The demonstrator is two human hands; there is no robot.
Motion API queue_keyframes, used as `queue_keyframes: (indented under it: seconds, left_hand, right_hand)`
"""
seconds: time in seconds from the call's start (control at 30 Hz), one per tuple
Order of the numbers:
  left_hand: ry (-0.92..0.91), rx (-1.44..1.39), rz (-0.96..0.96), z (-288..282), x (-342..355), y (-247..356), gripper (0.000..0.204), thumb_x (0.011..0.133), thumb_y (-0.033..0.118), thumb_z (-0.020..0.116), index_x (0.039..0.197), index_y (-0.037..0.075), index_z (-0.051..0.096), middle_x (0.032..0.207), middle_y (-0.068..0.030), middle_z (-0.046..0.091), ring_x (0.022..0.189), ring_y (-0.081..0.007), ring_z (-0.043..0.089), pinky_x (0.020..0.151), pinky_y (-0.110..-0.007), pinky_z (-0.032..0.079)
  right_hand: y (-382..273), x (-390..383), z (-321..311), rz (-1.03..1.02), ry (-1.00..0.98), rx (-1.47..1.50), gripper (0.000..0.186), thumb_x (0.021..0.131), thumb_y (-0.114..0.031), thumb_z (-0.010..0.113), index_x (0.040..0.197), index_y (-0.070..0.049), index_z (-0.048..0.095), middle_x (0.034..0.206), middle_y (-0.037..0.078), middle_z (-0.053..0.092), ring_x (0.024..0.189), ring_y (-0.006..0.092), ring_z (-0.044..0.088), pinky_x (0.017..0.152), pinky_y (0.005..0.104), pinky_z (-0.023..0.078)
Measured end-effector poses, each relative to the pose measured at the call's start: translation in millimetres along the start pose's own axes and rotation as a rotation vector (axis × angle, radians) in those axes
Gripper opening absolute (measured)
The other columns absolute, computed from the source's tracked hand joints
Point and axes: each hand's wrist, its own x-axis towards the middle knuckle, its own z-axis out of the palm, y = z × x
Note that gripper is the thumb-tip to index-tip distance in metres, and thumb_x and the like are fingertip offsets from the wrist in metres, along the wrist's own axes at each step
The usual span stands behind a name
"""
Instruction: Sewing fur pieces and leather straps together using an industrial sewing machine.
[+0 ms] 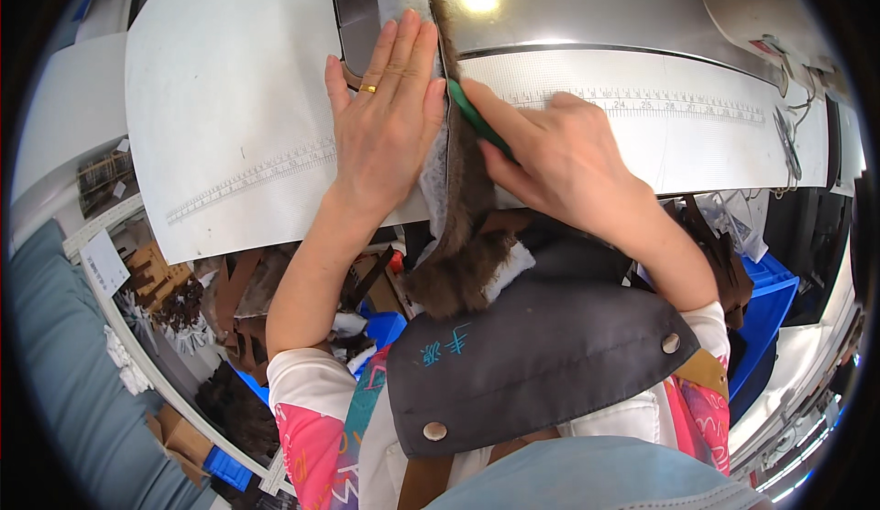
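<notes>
My left hand [390, 116] lies flat, fingers spread, pressing the white lining [431, 189]; my right hand [559, 157] grips a green tool [477, 120] against the brown fur strip [463, 189].

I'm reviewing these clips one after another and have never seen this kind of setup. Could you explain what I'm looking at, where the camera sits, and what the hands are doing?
This is one picture from a wide fisheye camera worn on a person's head, looking down, so straight edges bend near the rim. There is no robot, only two bare hands. The left hand, with a gold ring, lies flat on a long strip of brown fur with white backing. The right hand holds a slim green tool against that strip. The strip runs up over a white work table with printed ruler scales toward the shiny metal bed of a sewing machine. A dark grey apron with metal snaps fills the foreground. Blue bins with brown scraps sit below the table.
</notes>
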Motion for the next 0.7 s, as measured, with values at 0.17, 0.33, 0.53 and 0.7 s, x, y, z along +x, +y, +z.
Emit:
queue_keyframes:
  seconds: [0.17, 0.33, 0.53, 0.7]
  left_hand:
    - [0.008, 0.013, 0.002, 1, -1, -1, 0.048, 0.09, 0.02, 0.059, 0.136, 0.009, 0.048, 0.142, -0.0035, 0.046, 0.134, -0.0144, 0.038, 0.109, -0.055, 0.015]
    - [0.007, 0.018, 0.013, 1, 1, 1, 0.049, 0.089, 0.02, 0.059, 0.136, 0.009, 0.048, 0.143, -0.0031, 0.046, 0.134, -0.0141, 0.038, 0.109, -0.055, 0.016]
    - [-0.002, 0.034, 0.009, 1, 0, 1, 0.049, 0.09, 0.02, 0.059, 0.136, 0.009, 0.048, 0.144, -0.0031, 0.044, 0.135, -0.0141, 0.038, 0.109, -0.055, 0.016]
    - [0.003, 0.013, 0.013, 0, 1, 1, 0.049, 0.09, 0.02, 0.059, 0.136, 0.008, 0.048, 0.144, -0.0036, 0.044, 0.135, -0.0144, 0.038, 0.109, -0.054, 0.016]
  right_hand:
    - [7, -28, -10, 0.054, 0.039, 0.016, 0.041, 0.079, -0.013, 0.062, 0.115, 0.005, 0.053, 0.048, 0.004, 0.053, 0.041, 0.0223, 0.052, 0.05, 0.0326, 0.04]
    - [5, 10, 15, 0.109, 0.188, -0.172, 0.042, 0.079, -0.015, 0.062, 0.114, 0.007, 0.054, 0.047, 0.003, 0.054, 0.039, 0.0212, 0.05, 0.047, 0.0323, 0.038]
    - [5, 19, 25, 0.051, 0.234, -0.154, 0.04, 0.079, -0.016, 0.062, 0.111, 0.007, 0.055, 0.047, 0.004, 0.054, 0.037, 0.0217, 0.049, 0.045, 0.0329, 0.038]
    - [13, 13, 16, -0.067, 0.184, -0.068, 0.04, 0.079, -0.016, 0.063, 0.112, 0.005, 0.055, 0.05, 0.004, 0.055, 0.041, 0.0216, 0.05, 0.048, 0.0328, 0.037]
